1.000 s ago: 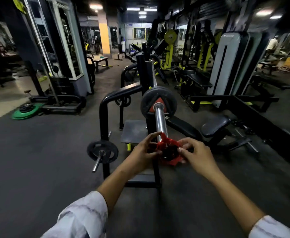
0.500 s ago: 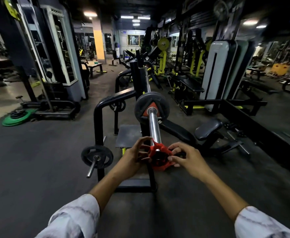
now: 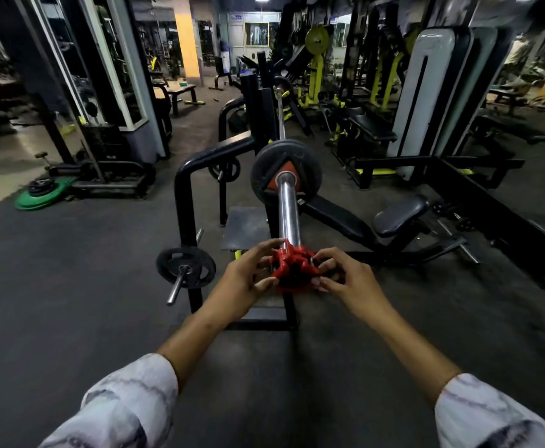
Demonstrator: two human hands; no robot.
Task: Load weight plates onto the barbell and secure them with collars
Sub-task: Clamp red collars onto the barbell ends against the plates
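Now my two hands sit a touch farther up the chrome barbell sleeve (image 3: 288, 210) than half a second ago, and the red collar (image 3: 293, 270) has come with them. My left hand (image 3: 246, 281) pinches the collar's left side, thumb underneath and fingers curled over the top; my right hand (image 3: 345, 279) pinches its right side the same way. The collar rings the sleeve's near end, well apart from the black weight plate (image 3: 285, 173) already loaded farther up. Below is dark rubber gym floor (image 3: 70, 286), dimly lit, with machines lining the room. A small spare plate (image 3: 185, 266) hangs on a storage peg of the black rack (image 3: 184, 189) to my left, green plates (image 3: 43, 197) lie on the floor beyond, and a padded bench seat (image 3: 400, 215) stands to the right.
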